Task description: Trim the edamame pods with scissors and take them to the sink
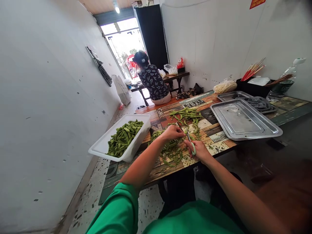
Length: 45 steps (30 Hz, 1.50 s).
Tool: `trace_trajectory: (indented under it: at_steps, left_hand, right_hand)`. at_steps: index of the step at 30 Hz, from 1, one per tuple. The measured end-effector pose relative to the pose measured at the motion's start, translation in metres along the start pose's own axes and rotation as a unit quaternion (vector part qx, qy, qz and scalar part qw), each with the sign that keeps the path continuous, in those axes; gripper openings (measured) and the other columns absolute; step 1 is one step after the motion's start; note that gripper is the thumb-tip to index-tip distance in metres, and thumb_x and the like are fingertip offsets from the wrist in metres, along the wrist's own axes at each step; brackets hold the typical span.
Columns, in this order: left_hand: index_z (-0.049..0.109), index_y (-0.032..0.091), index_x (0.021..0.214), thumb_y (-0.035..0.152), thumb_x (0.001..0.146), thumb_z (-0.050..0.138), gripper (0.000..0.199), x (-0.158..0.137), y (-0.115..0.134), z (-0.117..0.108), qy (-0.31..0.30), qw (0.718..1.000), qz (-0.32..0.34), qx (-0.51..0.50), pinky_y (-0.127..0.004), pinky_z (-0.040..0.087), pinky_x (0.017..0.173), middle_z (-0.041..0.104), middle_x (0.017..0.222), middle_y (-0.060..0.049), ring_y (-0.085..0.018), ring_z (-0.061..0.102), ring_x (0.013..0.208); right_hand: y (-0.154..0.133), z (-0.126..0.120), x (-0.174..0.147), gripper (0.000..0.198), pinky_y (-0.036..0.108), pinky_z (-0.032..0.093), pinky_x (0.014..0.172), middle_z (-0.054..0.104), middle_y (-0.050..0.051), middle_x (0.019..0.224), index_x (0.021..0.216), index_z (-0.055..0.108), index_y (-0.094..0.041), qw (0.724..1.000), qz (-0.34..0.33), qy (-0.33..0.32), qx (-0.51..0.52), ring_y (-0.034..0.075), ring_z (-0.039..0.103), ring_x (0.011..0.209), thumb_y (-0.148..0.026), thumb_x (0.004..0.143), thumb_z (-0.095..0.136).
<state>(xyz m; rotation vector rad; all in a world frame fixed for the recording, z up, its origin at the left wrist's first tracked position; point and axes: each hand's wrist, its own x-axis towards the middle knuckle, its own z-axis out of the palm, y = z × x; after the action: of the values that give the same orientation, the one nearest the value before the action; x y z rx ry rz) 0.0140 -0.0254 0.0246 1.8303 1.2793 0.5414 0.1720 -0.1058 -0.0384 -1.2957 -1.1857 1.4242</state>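
Observation:
Over the table, my right hand (200,150) is closed round a pair of scissors (193,149) with pale green handles, its blades pointing away from me. My left hand (172,132) pinches a green soybean pod (185,132) right beside the blades; the fingers partly hide it. Beneath both hands lie scattered pods and trimmed bits (174,156). Farther back is a heap of whole pods (186,113). To the left, a white plastic tub (146,130) holds many green pods (125,136).
A metal tray (246,130) sits at the right edge of the patterned table (151,172). Behind it are a grey cloth (257,103), a black box (243,87) with sticks, a bagged bundle (224,86) and a plastic bottle (280,86). A person (153,81) sits beyond the table.

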Motion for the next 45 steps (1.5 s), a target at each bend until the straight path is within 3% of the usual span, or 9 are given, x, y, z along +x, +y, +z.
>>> trace_trajectory:
  at_steps: [3,6,15,26,33,37,40,43,45]
  left_hand:
    - [0.063,0.013,0.059,0.026,0.069,0.075,0.02,0.0,-0.003,-0.001,-0.039,0.998,-0.038,-0.042,-0.02,0.03,0.047,0.051,0.047,0.006,-0.006,0.044,0.045]
    - [0.055,0.015,0.06,0.023,0.07,0.077,0.025,0.0,-0.003,-0.003,-0.057,0.988,-0.083,-0.12,-0.019,0.035,0.047,0.053,0.048,0.005,-0.009,0.057,0.048]
    - [0.044,0.016,0.073,0.015,0.074,0.08,0.036,-0.006,0.006,0.002,0.025,0.912,-0.095,-0.397,-0.021,0.053,0.058,0.063,0.061,0.002,-0.015,0.07,0.065]
    - [0.041,0.017,0.069,0.018,0.073,0.08,0.04,-0.006,0.006,0.015,0.047,0.929,-0.105,-0.351,-0.018,0.046,0.048,0.062,0.057,0.001,-0.013,0.066,0.053]
    - [0.041,0.018,0.072,0.008,0.078,0.067,0.028,0.004,0.009,0.025,0.055,0.932,-0.137,-0.332,-0.026,0.055,0.061,0.062,0.06,0.002,-0.013,0.066,0.058]
    - [0.054,0.016,0.085,0.009,0.079,0.059,0.01,0.021,0.007,0.022,0.121,0.961,-0.109,-0.222,-0.026,0.054,0.066,0.067,0.072,-0.002,-0.013,0.066,0.067]
    - [0.065,0.016,0.097,0.012,0.082,0.056,0.018,0.037,0.006,0.024,0.137,0.987,-0.077,0.019,-0.027,0.051,0.077,0.072,0.09,-0.009,-0.018,0.068,0.087]
    - [0.071,0.015,0.095,0.024,0.078,0.068,0.019,0.049,0.005,0.032,0.087,0.963,-0.079,0.244,-0.027,0.048,0.079,0.072,0.1,-0.013,-0.023,0.066,0.097]
    - [0.072,0.014,0.084,0.028,0.074,0.074,0.017,0.053,0.004,0.036,0.05,0.945,-0.094,0.308,-0.026,0.047,0.073,0.073,0.092,-0.013,-0.023,0.066,0.09]
  right_hand:
    - [0.002,-0.001,0.001,0.051,0.021,0.03,0.032,0.051,0.0,0.042,0.057,0.054,-0.019,0.997,-0.027,0.002,-0.066,0.013,0.048,0.034,-0.063,0.074,0.072]
    - [0.0,-0.004,-0.001,0.049,0.022,0.033,0.033,0.05,-0.001,0.042,0.058,0.053,-0.02,0.998,-0.036,-0.002,-0.05,0.013,0.048,0.035,-0.062,0.072,0.074]
    - [-0.016,-0.001,-0.025,0.051,0.021,0.043,0.033,0.058,0.002,0.06,0.079,0.059,-0.019,0.993,0.04,-0.074,0.079,0.016,0.058,0.05,-0.067,0.072,0.073]
    - [-0.006,0.002,-0.018,0.052,0.018,0.027,0.024,0.052,0.0,0.048,0.071,0.059,-0.018,0.997,-0.006,-0.039,0.058,0.012,0.048,0.035,-0.069,0.073,0.07]
    - [-0.004,-0.006,-0.018,0.046,0.015,0.02,0.024,0.048,-0.003,0.045,0.067,0.058,-0.017,0.994,0.055,-0.009,0.089,0.009,0.043,0.033,-0.059,0.075,0.074]
    - [-0.01,-0.02,-0.018,0.043,0.018,0.035,0.029,0.055,-0.001,0.053,0.076,0.062,-0.016,0.986,0.061,-0.004,0.157,0.013,0.055,0.044,-0.057,0.079,0.073]
    - [-0.013,-0.028,-0.019,0.04,0.017,0.038,0.031,0.057,0.0,0.055,0.081,0.062,-0.014,0.98,0.073,0.012,0.184,0.013,0.057,0.047,-0.053,0.087,0.067]
    - [-0.013,-0.031,-0.02,0.034,0.016,0.036,0.03,0.056,0.0,0.054,0.083,0.061,-0.014,0.977,0.084,0.017,0.195,0.013,0.056,0.045,-0.046,0.094,0.06]
    - [-0.012,-0.032,-0.02,0.032,0.016,0.036,0.029,0.056,0.0,0.054,0.084,0.061,-0.014,0.977,0.086,0.008,0.195,0.013,0.056,0.044,-0.043,0.097,0.057]
